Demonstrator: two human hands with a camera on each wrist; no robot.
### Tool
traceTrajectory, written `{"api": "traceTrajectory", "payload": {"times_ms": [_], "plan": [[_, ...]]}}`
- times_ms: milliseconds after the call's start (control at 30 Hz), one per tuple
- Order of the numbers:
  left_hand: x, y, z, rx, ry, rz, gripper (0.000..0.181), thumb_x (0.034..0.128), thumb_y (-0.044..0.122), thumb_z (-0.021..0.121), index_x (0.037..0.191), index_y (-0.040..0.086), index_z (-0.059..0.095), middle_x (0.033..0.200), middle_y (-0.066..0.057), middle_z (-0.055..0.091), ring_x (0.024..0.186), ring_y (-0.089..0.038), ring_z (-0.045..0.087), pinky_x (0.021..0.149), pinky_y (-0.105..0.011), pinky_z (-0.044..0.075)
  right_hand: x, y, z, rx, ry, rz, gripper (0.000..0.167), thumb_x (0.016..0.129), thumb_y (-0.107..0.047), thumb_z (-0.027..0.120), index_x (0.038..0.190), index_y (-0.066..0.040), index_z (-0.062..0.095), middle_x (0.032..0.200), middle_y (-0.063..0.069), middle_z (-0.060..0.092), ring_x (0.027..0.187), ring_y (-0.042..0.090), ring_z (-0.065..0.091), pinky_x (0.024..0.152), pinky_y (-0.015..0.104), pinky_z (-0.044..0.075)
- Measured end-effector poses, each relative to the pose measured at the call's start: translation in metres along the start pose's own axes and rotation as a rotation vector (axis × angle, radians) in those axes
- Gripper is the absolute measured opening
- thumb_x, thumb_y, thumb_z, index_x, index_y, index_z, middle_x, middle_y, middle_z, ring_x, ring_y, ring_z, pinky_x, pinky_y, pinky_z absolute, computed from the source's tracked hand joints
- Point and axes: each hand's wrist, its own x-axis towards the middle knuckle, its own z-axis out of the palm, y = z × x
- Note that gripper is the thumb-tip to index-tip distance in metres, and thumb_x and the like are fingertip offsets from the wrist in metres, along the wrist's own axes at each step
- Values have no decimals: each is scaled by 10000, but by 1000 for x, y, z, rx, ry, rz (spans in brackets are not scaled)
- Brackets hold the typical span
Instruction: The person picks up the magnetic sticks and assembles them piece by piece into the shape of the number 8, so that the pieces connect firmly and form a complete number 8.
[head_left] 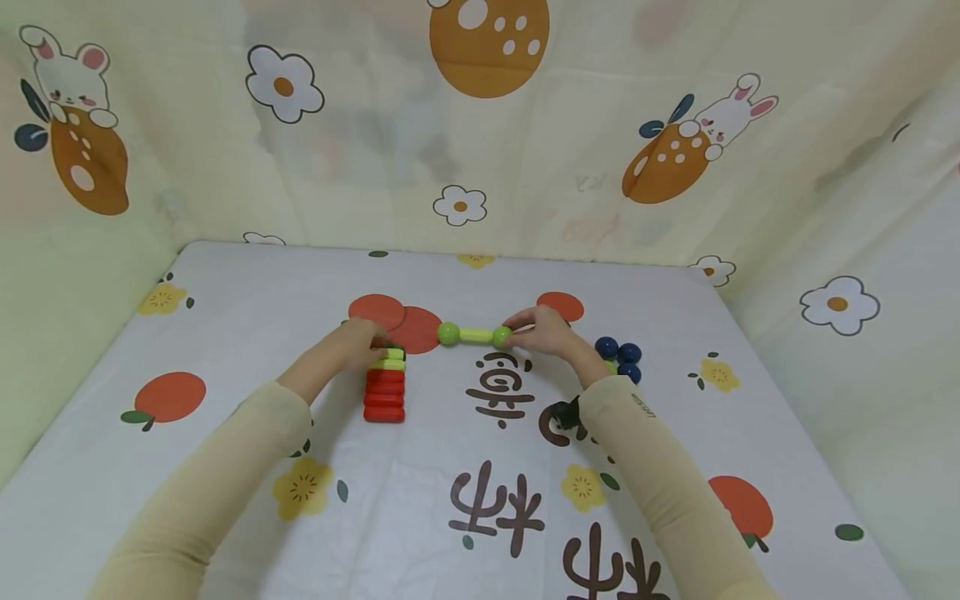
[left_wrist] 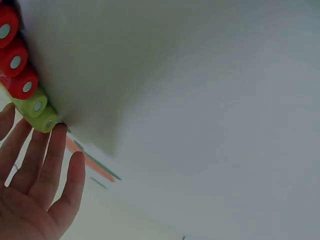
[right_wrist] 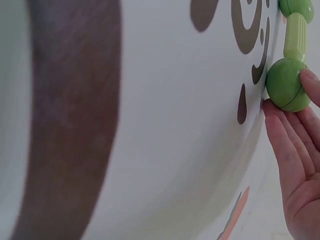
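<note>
While your right hand (head_left: 546, 332) pinches the ball (right_wrist: 285, 82) on the end of the bar (head_left: 476, 336), your left hand (head_left: 351, 345) is at the green sticks (head_left: 389, 365), grip unclear; you're likely building, so pinch one next.

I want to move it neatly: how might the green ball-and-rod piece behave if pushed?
The ball-and-rod piece looks stiff: its rod runs straight between two balls. Pushed sideways, it would probably roll, since both ends are round. The ball pinched by the right hand looks smooth and glossy, so it might slip.
</note>
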Motion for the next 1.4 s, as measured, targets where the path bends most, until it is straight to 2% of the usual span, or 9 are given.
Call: {"api": "traceTrajectory", "payload": {"times_ms": [200,533,700,867,1133,1267,1400], "plan": [[-1,-7,4,-28,15,11,260,884,67,548,1108,-43,624,994,-126,633,829,-224,528,739,-342,460,-2,1,-2,1,-2,-4,365,797,-169,708,1119,-10,639,1087,131,641,1043,256,548,841,368,445],[-2,-7,4,-43,1,10,262,879,3,533,1119,-34,632,914,-97,627,691,-175,482,578,-236,387,-1,2,-3,8,-17,6,363,801,-155,703,1125,-6,634,1087,132,640,1033,248,547,842,360,443],[-2,-6,3,-38,18,37,228,873,-12,538,1067,-39,656,910,-104,638,708,-185,498,603,-249,416,-2,1,-4,13,-19,6,368,803,-156,699,1127,3,629,1084,140,639,1011,249,549,827,353,449],[-1,-2,2,-27,27,44,212,877,1,547,1052,-43,658,994,-139,644,802,-217,529,678,-291,457,-3,1,-4,18,-24,3,362,812,-153,690,1128,12,625,1086,148,636,996,255,546,816,350,452],[6,12,0,-4,25,-46,210,895,67,552,1073,-1,642,948,-100,634,780,-205,536,658,-280,452,-3,2,-4,5,-21,-14,356,811,-150,692,1121,14,629,1080,148,639,1008,260,551,823,355,448],[11,19,1,-2,34,-41,210,898,88,562,1070,-9,636,935,-98,639,790,-208,548,692,-295,466,-3,2,-4,-4,-15,-25,356,808,-142,694,1117,21,629,1075,154,640,1019,269,551,828,364,444],[14,25,2,-29,39,-53,261,896,66,551,1136,-21,601,1007,-131,621,854,-235,549,734,-313,482,-2,1,-3,-7,-6,-17,354,800,-153,703,1112,2,638,1069,139,646,1022,259,552,831,364,438]]}}
